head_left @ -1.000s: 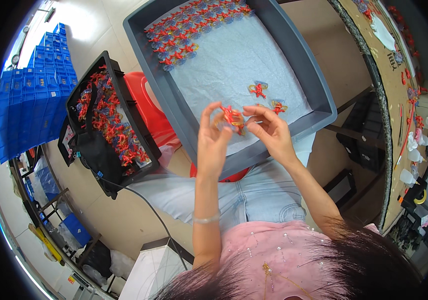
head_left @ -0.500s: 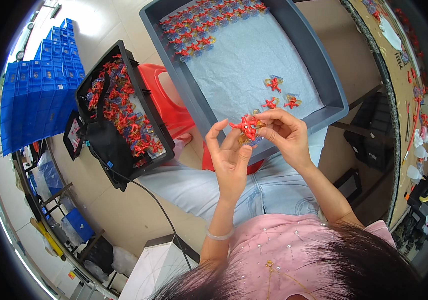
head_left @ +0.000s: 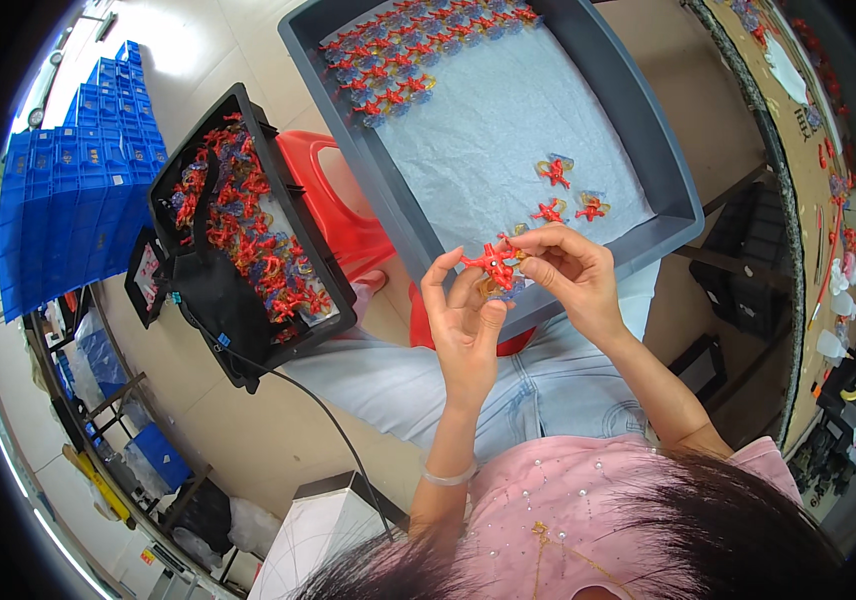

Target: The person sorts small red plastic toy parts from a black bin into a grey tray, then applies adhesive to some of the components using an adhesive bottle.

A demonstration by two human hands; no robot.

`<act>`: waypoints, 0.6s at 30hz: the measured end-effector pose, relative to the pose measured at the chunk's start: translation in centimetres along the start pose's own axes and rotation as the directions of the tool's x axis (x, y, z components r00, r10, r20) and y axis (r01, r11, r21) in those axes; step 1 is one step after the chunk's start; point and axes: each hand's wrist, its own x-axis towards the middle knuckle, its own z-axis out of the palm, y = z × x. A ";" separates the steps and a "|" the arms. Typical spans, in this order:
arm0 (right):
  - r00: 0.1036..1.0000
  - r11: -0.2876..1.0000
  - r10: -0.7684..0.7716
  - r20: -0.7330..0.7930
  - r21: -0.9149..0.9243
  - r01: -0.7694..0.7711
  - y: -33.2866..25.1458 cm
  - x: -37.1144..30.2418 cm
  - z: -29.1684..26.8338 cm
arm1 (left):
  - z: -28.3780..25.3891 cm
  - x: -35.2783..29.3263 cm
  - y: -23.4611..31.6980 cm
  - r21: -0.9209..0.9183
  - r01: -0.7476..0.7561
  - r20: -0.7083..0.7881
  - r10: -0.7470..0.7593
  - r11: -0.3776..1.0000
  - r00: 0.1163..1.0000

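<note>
Between my hands, above my lap, is a small red toy figure with clear yellow and blue parts. My left hand has its fingers curled around the figure's left and lower sides, gripping it. My right hand pinches its right side between thumb and fingers. Just beyond, in a large grey tray lined with white paper, lie three loose figures of the same sort, one of them a red figure. Dense rows of such figures fill the tray's far left corner.
On the left a black crate holds a heap of red, blue and yellow figures, with a black bag over its near edge. A red stool stands between crate and tray. Blue bins are stacked farther left. A workbench runs along the right.
The figure has turned slightly in my fingers, which keep nearly the same grip. The whole view has shifted a little; the tray and crate contents look the same.
</note>
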 end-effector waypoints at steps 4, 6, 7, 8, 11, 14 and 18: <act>0.999 0.999 0.042 -0.021 -0.029 -0.043 0.6 0.2 0.0 | 0.0 0.3 0.1 0.021 0.001 -0.036 0.000 1.000 0.999; 0.999 0.998 0.049 -0.019 -0.033 -0.049 0.7 0.3 -0.1 | -0.1 0.4 0.1 0.024 0.000 -0.033 0.001 1.000 0.999; 0.998 0.997 0.065 -0.016 -0.033 -0.065 0.7 0.4 -0.2 | -0.2 0.4 0.1 0.028 -0.001 -0.029 0.002 1.000 1.000; 0.997 0.996 0.082 -0.013 -0.033 -0.082 0.7 0.4 -0.2 | -0.2 0.4 0.1 0.029 0.000 -0.030 0.001 1.000 1.000; 0.993 0.993 0.115 -0.009 0.013 -0.115 0.4 0.4 -0.2 | -0.3 0.4 0.0 0.025 0.009 -0.026 -0.008 1.000 1.000; 0.993 0.995 0.104 -0.048 -0.003 -0.105 1.1 1.4 -1.7 | -0.5 0.4 0.0 0.001 0.005 -0.024 -0.005 1.000 1.000; 0.994 0.682 0.003 0.108 -0.727 0.077 4.3 3.1 -5.1 | -0.8 0.4 0.4 -0.048 0.022 -0.006 -0.023 0.999 1.000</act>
